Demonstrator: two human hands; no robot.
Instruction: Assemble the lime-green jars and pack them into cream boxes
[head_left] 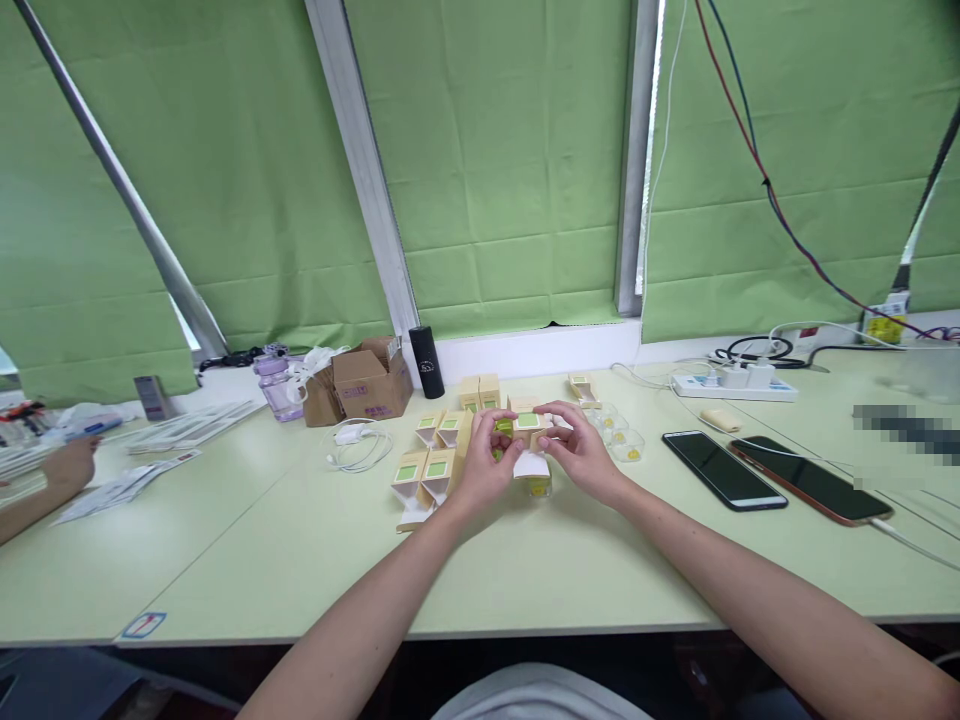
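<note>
Both my hands meet over the middle of the pale green table (300, 540). My left hand (484, 465) and my right hand (577, 450) are closed together on a small tan carton with a green label (527, 424), its white flap hanging open below. A small clear jar with a yellow bit (538, 487) stands just under the carton. To the left lie several more folded tan cartons (424, 470). More cartons (480, 392) stand behind my hands. A few clear jars (626, 443) sit right of my right hand.
Two phones (724, 470) lie at the right, one on a cable. A power strip (731, 385) sits behind them. A black cylinder (426, 362), brown boxes (367, 385), a purple bottle (274, 385) and a white cable (356, 445) stand at the back left. Another person's hand (67, 465) rests far left.
</note>
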